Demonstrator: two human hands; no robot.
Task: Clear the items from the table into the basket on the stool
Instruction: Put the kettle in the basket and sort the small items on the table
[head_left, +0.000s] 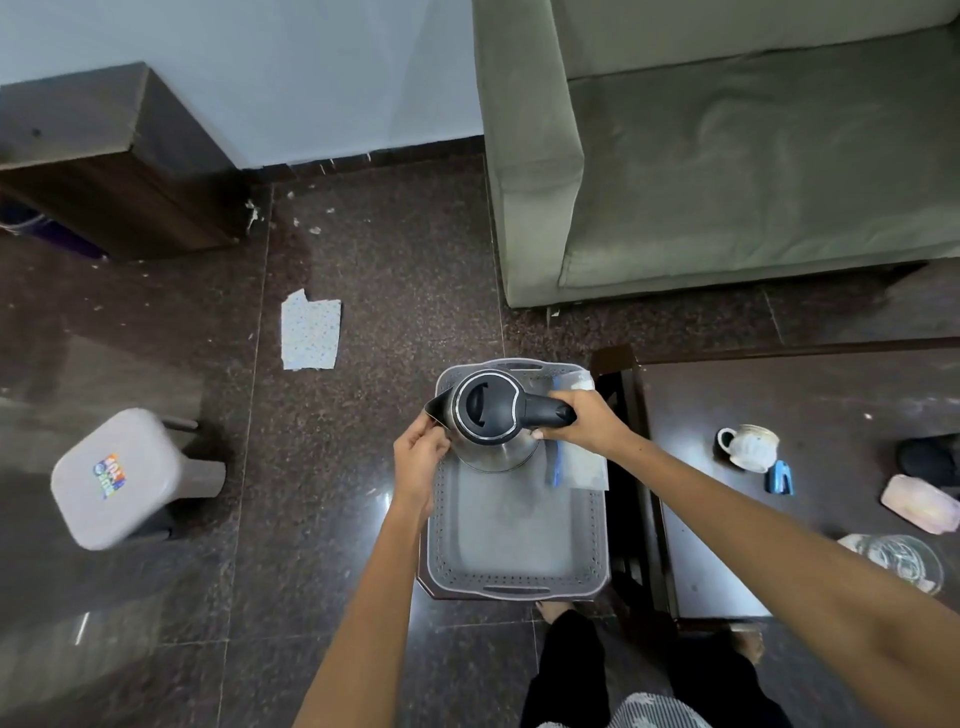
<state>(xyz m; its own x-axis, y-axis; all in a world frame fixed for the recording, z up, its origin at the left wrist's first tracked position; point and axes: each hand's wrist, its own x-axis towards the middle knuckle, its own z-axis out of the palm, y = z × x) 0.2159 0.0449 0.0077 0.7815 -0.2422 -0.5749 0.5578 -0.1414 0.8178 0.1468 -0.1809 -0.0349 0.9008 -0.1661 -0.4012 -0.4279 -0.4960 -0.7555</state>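
Both forearms reach forward from the bottom of the view, over the person's dark trousers and bare feet. At their ends, the right hand (582, 423) is closed around the black handle of an electric kettle (491, 423), and the left hand (418, 457) has its fingers curled against the steel body just under the spout. The kettle stands upright in the far end of the grey basket (517, 564), and I cannot tell if its base already rests on the bottom. Under the right hand a clear pouch with a blue strip (576, 465) lies in the basket too.

I judge the kettle as stiff and rather heavy, more so if water is inside, and its polished steel wall is slippery. So the handle is the right place to take hold, with the other hand only steadying the body.

To the right of the right hand, on the dark desk (779, 400), wait a ceramic cup (750, 447), a small blue object (779, 478), a pink packet (919, 504) and a glass bowl (901, 561). The cup and the bowl are fragile and want a gentle grip.
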